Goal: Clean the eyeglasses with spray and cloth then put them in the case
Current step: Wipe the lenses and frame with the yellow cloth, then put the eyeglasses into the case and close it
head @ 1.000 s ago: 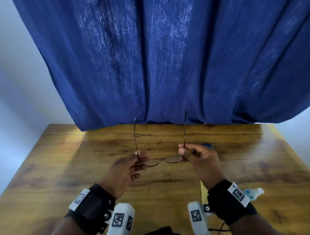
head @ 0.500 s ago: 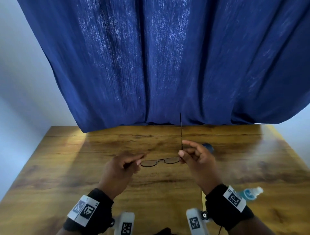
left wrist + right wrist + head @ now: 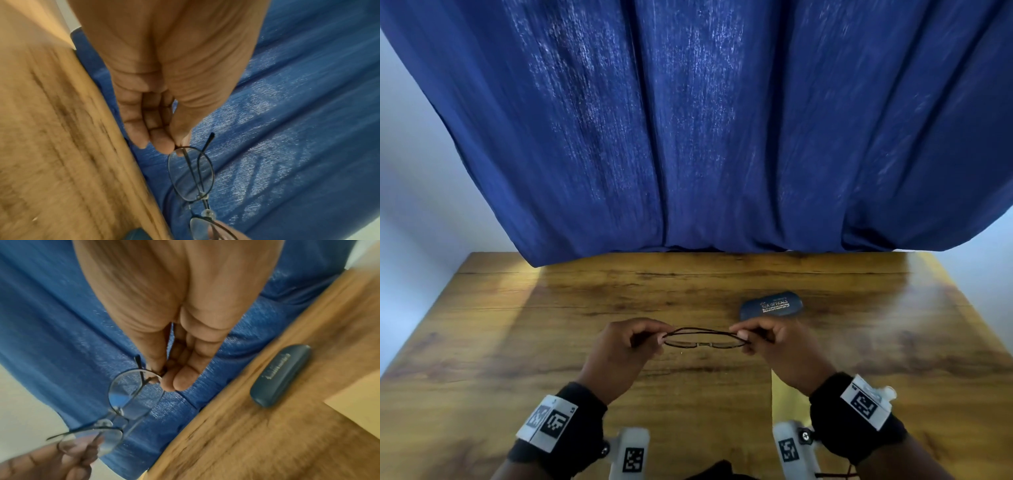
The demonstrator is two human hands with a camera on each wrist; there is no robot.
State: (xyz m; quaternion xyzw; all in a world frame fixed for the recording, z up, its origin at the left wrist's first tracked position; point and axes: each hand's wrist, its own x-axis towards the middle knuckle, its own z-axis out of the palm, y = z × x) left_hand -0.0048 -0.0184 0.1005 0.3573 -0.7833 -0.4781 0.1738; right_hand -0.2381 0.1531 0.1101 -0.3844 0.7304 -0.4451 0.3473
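Thin dark wire-frame eyeglasses (image 3: pixel 703 339), temples folded, held above wooden counter (image 3: pixel 517 342). Left hand (image 3: pixel 619 356) pinches left end, right hand (image 3: pixel 787 353) pinches right end. Closed dark blue case (image 3: pixel 771 306) lies just beyond right hand.

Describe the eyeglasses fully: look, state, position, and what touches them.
The eyeglasses have a thin dark metal frame, oval clear lenses and clear nose pads. Both arms are folded in behind the lenses. They are held level in the air above the wooden table, touching nothing else. The left hand pinches one end of the frame and the right hand pinches the other.
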